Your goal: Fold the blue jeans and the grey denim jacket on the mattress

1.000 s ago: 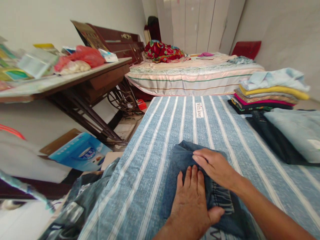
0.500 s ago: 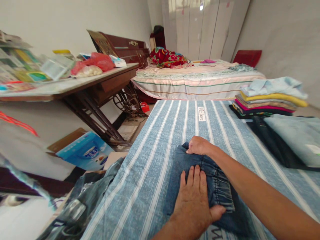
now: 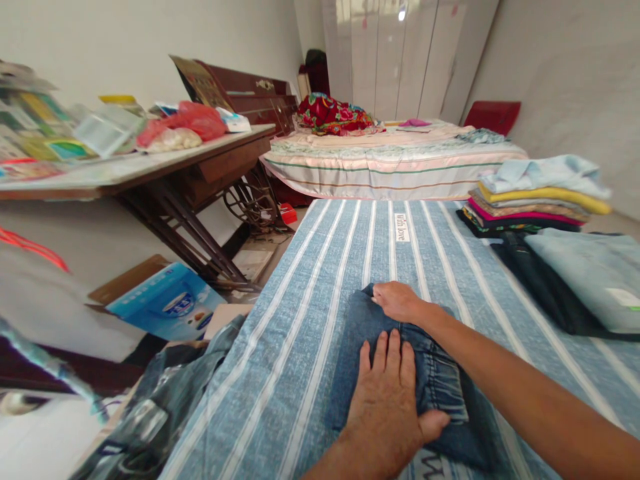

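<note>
Now we flatten folded jeans (image 3: 440, 383) on bed (image 3: 320, 280): left hand (image 3: 387, 400) pressed flat, fingers together; right hand (image 3: 397, 301) at far edge, fingers curled, grip unclear. Next move, we judge, needs a firm, even press along the crease.

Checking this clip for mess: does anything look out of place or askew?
The left hand and right hand rest on the folded jeans on the striped sheet. One dark garment slumps crumpled off the sheet's left edge, unlike the neat stack of clothes at right.

I see matt denim jeans (image 3: 395, 347) on woven cotton striped sheet (image 3: 320, 280). Table (image 3: 150, 167) looks dark wood; wardrobe doors (image 3: 395, 53) glossy.
</note>
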Available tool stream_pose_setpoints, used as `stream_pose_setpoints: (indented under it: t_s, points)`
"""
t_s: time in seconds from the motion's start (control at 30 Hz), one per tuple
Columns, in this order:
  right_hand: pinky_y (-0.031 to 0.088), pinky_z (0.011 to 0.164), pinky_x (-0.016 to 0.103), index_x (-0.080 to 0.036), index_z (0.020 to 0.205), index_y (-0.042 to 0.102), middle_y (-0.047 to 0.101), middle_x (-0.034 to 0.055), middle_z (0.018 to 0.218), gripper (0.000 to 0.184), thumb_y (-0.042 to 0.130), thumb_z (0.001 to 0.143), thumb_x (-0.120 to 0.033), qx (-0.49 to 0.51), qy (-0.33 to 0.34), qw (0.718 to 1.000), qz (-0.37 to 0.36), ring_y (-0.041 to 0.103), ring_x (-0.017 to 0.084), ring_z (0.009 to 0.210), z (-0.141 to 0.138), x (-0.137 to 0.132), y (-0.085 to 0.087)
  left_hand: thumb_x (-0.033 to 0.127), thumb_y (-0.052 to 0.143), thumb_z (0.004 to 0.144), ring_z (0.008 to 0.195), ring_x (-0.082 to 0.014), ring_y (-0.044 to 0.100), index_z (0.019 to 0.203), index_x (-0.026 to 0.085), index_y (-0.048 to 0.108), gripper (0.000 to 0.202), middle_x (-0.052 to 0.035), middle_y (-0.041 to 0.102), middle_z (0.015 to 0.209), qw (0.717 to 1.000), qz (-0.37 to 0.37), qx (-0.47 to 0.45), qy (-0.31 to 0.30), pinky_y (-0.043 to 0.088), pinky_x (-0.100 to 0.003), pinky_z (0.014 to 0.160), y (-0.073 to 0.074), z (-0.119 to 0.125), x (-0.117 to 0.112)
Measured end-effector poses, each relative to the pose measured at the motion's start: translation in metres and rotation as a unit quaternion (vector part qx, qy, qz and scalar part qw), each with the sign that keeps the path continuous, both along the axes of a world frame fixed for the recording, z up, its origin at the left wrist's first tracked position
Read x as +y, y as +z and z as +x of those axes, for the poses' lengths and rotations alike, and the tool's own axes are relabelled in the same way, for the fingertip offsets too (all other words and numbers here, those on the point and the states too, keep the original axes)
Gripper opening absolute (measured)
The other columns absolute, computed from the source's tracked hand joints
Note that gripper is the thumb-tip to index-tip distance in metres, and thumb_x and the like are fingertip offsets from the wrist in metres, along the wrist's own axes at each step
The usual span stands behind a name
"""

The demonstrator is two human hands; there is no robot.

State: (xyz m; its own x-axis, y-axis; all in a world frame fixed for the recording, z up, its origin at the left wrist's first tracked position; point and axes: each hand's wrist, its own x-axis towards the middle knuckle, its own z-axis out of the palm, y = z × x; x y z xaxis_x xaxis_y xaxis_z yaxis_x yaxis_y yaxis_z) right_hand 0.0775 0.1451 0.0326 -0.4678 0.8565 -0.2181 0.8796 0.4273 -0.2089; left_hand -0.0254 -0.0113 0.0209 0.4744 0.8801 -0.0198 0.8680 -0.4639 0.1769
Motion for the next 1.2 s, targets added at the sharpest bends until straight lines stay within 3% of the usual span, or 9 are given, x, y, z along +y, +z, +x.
stream_pose_setpoints:
  t_s: [0.17, 0.63, 1.07, 1.2]
  points:
    - [0.04, 0.07, 0.028, -0.018, 0.107, 0.059, 0.068, 0.0122, 0.097, 0.03, 0.037, 0.094, -0.033, -0.014, 0.007, 1.0, 0.02, 0.063, 0.024, 0.092, 0.002, -0.003, -0.008, 0.075, 0.023, 0.081, 0.137, -0.0338, 0.022, 0.143, 0.01, 0.031, 0.09, -0.0184, 0.03, 0.148, 1.0, 0.0, 0.002, 0.0, 0.02, -0.056, 0.11, 0.0, 0.0, 0.0]
    - [0.041, 0.071, 0.028, -0.019, 0.105, 0.06, 0.068, 0.0117, 0.097, 0.032, 0.034, 0.095, -0.034, -0.027, 0.015, 0.999, 0.037, 0.064, 0.023, 0.092, 0.002, -0.007, -0.007, 0.075, 0.018, 0.082, 0.137, -0.0336, 0.022, 0.142, 0.009, 0.033, 0.09, -0.0192, 0.031, 0.147, 1.0, -0.009, -0.006, 0.004, 0.019, -0.055, 0.11, 0.006, 0.001, -0.001]
    - [0.037, 0.065, 0.027, -0.021, 0.095, 0.064, 0.069, 0.0079, 0.089, 0.027, 0.04, 0.092, -0.035, 0.008, 0.002, 0.999, 0.052, 0.064, 0.021, 0.086, 0.003, -0.006, -0.011, 0.076, 0.021, 0.081, 0.137, -0.034, 0.022, 0.142, 0.008, 0.033, 0.091, -0.0201, 0.032, 0.147, 1.0, -0.024, -0.015, 0.004, 0.018, -0.056, 0.11, 0.01, 0.001, -0.001]
    - [0.037, 0.063, 0.026, -0.021, 0.089, 0.064, 0.069, 0.0059, 0.084, 0.024, 0.045, 0.09, -0.035, 0.037, -0.01, 0.998, 0.057, 0.064, 0.02, 0.082, 0.006, -0.005, -0.006, 0.077, 0.021, 0.08, 0.137, -0.0343, 0.022, 0.142, 0.008, 0.032, 0.093, -0.0205, 0.03, 0.148, 0.999, -0.029, -0.017, 0.007, 0.018, -0.056, 0.11, 0.01, 0.001, -0.001]
